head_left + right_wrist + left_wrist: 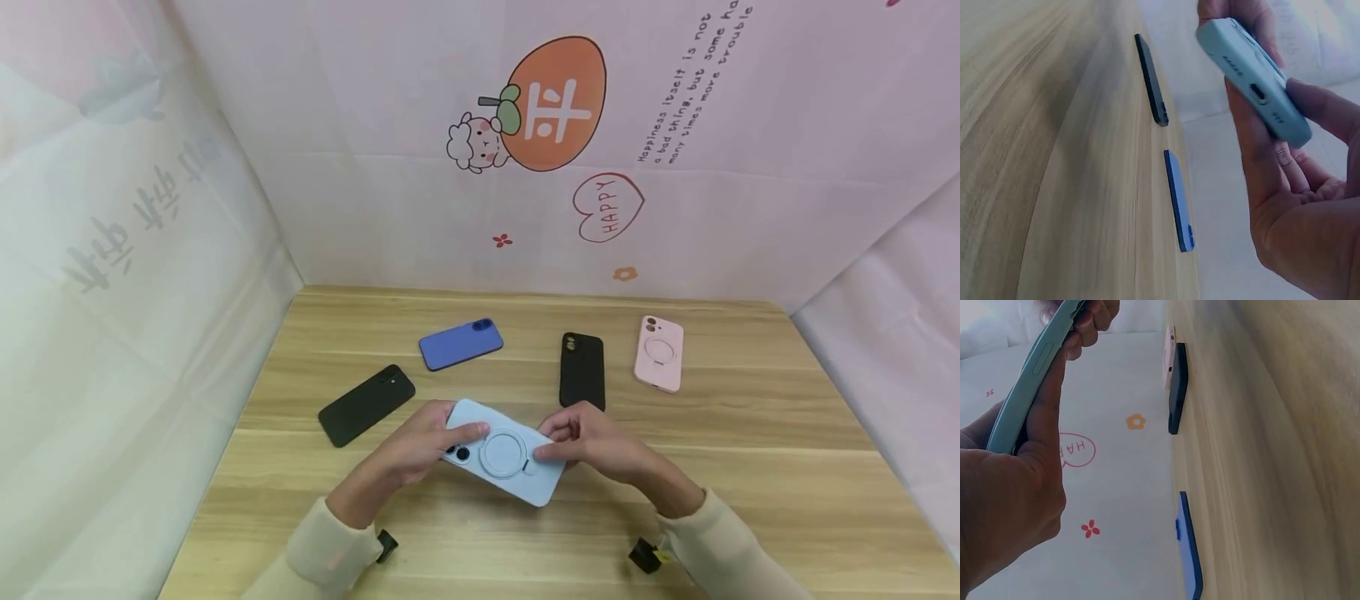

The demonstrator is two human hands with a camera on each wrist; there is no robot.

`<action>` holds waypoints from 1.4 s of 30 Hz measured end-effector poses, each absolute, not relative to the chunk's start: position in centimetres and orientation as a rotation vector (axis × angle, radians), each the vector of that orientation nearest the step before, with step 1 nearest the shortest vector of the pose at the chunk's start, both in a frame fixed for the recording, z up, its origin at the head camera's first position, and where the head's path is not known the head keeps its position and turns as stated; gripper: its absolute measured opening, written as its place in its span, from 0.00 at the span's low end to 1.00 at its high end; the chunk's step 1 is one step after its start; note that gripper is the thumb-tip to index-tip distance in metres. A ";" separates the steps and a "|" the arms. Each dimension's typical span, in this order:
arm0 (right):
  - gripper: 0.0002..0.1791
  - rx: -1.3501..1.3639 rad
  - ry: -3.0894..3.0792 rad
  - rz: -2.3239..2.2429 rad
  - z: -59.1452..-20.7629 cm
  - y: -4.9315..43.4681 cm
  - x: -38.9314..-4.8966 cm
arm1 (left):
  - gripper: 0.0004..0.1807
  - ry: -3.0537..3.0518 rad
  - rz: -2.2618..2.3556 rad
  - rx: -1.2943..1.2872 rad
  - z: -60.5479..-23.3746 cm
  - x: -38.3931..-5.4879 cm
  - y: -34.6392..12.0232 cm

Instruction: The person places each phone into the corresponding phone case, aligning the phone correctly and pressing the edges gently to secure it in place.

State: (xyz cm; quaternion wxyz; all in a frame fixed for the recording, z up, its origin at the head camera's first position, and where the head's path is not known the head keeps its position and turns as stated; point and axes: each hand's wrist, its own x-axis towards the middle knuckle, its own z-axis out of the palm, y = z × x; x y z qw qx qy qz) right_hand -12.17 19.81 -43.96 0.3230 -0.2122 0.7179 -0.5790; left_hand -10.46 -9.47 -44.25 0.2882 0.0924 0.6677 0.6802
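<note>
Both hands hold a light blue phone case (546,490) above the table, tilted, its ringed back facing up. Dark camera circles show at its left end. My left hand (420,442) grips that end, thumb on the back beside the ring and fingers beneath. At the other end, my right hand (596,442) pinches the case, thumb on the back and fingers curled at the far edge. The right wrist view shows the case's bottom edge (1259,94), with a port slot and small holes. In the left wrist view its long side (1029,387) has a raised button strip.
On the wooden table (750,500) lie a black phone (367,406) at left and a blue phone (461,344) behind the hands. A black phone case (582,371) lies just beyond my right hand, with a pink phone case (660,354) farther right. White printed cloth (420,225) hangs behind.
</note>
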 end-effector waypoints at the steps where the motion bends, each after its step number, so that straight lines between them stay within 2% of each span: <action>1: 0.10 -0.561 1.921 -1.485 -43.9 19.6 -12.1 | 0.17 1.808 1.787 0.258 -44.2 -10.5 -9.5; 14: 0.05 -0.688 2.058 -1.369 -44.0 17.8 -11.5 | 0.14 1.854 1.596 0.318 -44.1 -11.0 -9.0; 29: 0.13 -0.249 1.965 -1.725 -44.8 17.4 -11.2 | 0.22 1.664 2.013 0.055 -44.9 -11.7 -9.0; 35: 0.12 -0.177 1.936 -1.748 -45.2 17.0 -10.8 | 0.21 1.726 1.985 0.024 -44.8 -11.5 -9.0; 42: 0.12 -0.223 1.969 -1.634 -45.4 17.1 -10.7 | 0.16 1.792 1.858 0.088 -45.3 -11.6 -9.1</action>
